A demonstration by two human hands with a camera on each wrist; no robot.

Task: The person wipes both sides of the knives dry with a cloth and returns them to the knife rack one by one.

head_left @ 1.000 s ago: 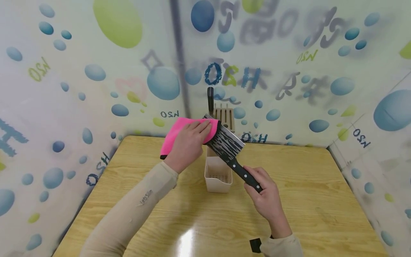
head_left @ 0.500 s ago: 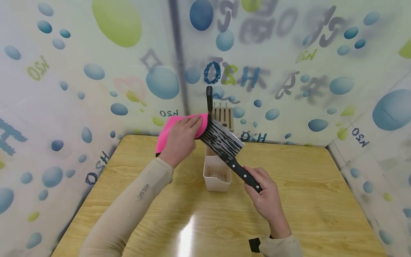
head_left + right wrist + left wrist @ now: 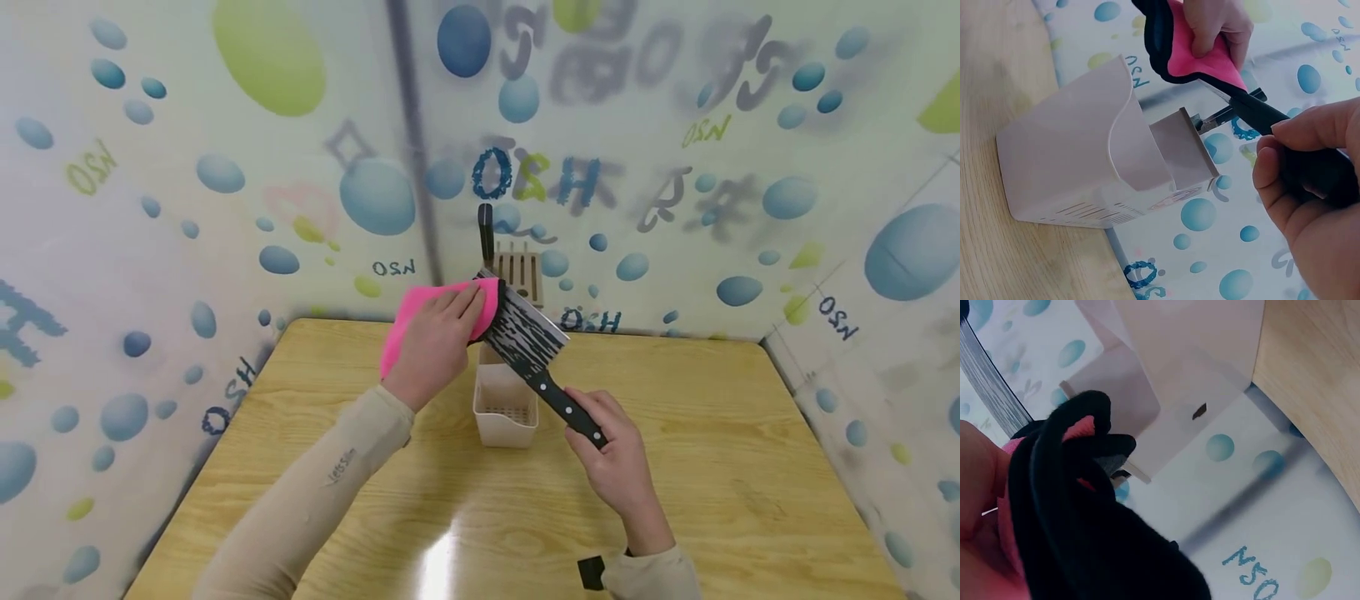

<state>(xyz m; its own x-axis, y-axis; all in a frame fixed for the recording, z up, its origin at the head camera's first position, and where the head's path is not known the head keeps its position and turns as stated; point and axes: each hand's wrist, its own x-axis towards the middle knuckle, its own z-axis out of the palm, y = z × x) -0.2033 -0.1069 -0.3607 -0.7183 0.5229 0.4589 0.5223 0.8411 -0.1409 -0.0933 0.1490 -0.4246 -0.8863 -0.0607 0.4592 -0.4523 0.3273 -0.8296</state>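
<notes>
My right hand [image 3: 618,458] grips the black riveted handle of a cleaver [image 3: 525,333], whose broad blade carries dark streaks and slants up to the left. Folded over the far part of that blade is a pink cloth [image 3: 487,308] with a black border. My left hand [image 3: 435,342] holds the cloth there, fingers on top; the right wrist view shows its thumb pressing the pink side. The cloth's black underside [image 3: 1072,506] fills much of the left wrist view. Most of the blade's far end is hidden under cloth and hand.
Behind and below the cleaver, a pale plastic knife holder [image 3: 506,429] stands on the wooden table [image 3: 675,417]. A second black knife handle [image 3: 486,229] sticks up from its slotted back part [image 3: 528,275]. The patterned wall [image 3: 637,167] rises behind the table.
My left hand and the cloth slid up-left along the blade away from the handle, then came partway back toward it. The right hand has kept its grip on the cleaver, nearly still.
</notes>
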